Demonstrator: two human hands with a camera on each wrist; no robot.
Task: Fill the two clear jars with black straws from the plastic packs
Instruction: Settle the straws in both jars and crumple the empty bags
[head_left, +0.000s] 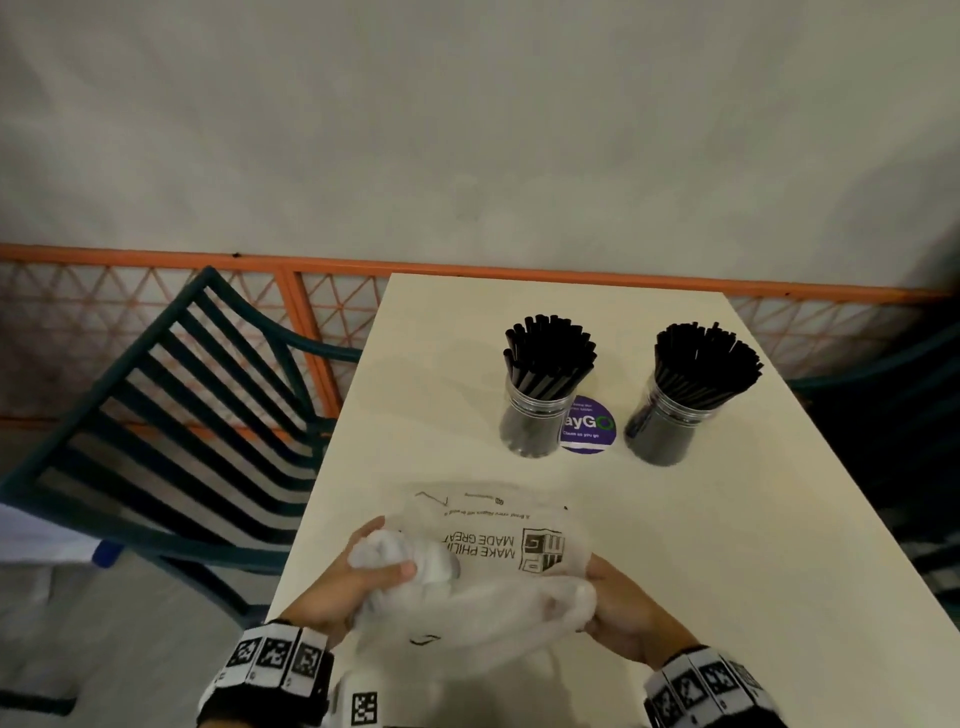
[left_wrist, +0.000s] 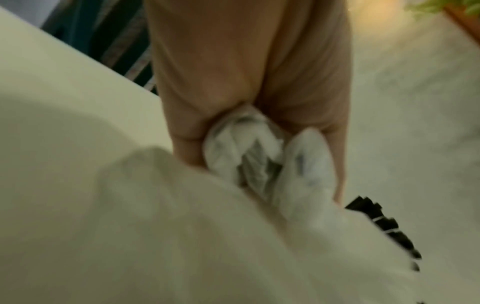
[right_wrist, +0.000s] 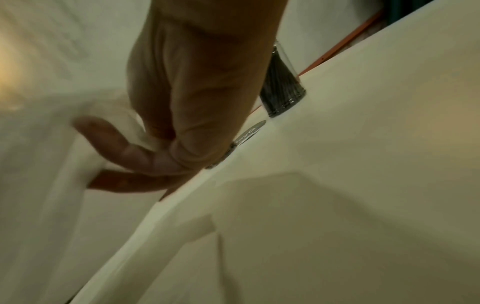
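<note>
Looks like a café or canteen dining area: cream worktop (head_left: 675, 545) with a purple "clean as you go" sticker (head_left: 589, 428), slatted green chair (head_left: 171, 415), orange lattice railing (head_left: 311, 322), straw jars (head_left: 535, 421).

There are two jars on the table (head_left: 779, 519): a left jar (head_left: 531, 423) and a right jar (head_left: 662, 431). Each holds one dense bunch of straws; the single straws are too many and too close to count. One round sticker (head_left: 589, 428) lies between the jars. One printed plastic bag (head_left: 498, 540) lies at the near edge, and one crumpled pack (left_wrist: 249, 148) is visible. Two hands show, the left hand (head_left: 337, 587) and the right hand (head_left: 623, 608). One chair (head_left: 171, 415) stands beside the table.
</note>
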